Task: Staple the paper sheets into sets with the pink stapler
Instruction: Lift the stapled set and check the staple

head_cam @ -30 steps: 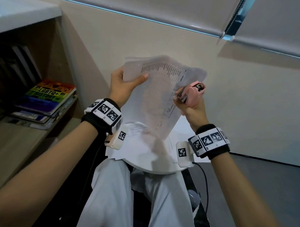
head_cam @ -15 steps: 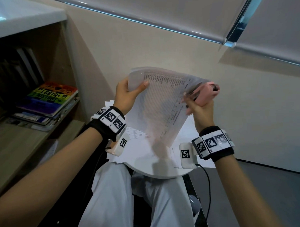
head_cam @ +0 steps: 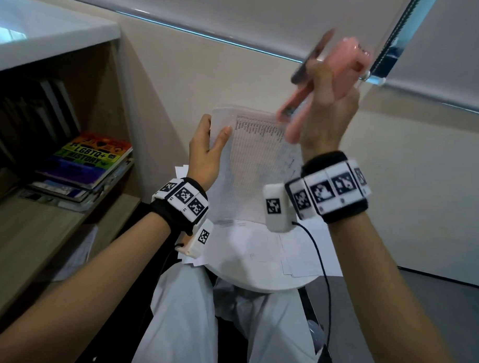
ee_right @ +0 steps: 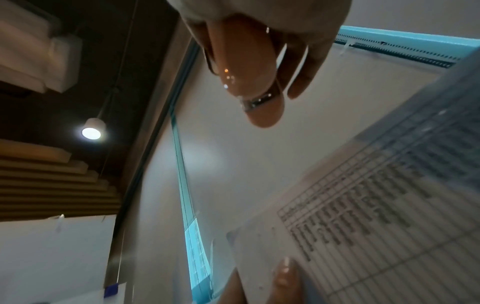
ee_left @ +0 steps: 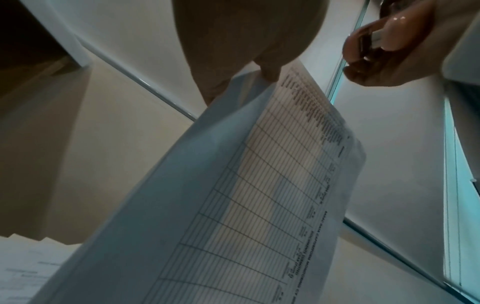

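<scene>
My left hand (head_cam: pixel 211 144) holds a set of printed table sheets (head_cam: pixel 255 167) upright over the table, thumb pressed on the front near the top left corner. My right hand (head_cam: pixel 328 107) is raised above and right of the sheets and grips the pink stapler (head_cam: pixel 347 66), clear of the paper. The stapler is blurred and its arms look spread apart. The left wrist view shows the sheets (ee_left: pixel 259 185) below the stapler (ee_left: pixel 376 37). The right wrist view shows the stapler (ee_right: pixel 246 72) in my fingers, with the sheets (ee_right: pixel 389 226) lower right.
A small round white table (head_cam: pixel 263 285) over my knees carries loose printed sheets (head_cam: pixel 297 250). A wooden bookshelf (head_cam: pixel 44 229) with stacked books (head_cam: pixel 91 162) stands to the left. A beige wall and a window blind (head_cam: pixel 431 39) lie ahead.
My right hand has pulled the stapler off the sheets' top right corner and lifted it up and to the right. The left hand keeps holding the sheets.
</scene>
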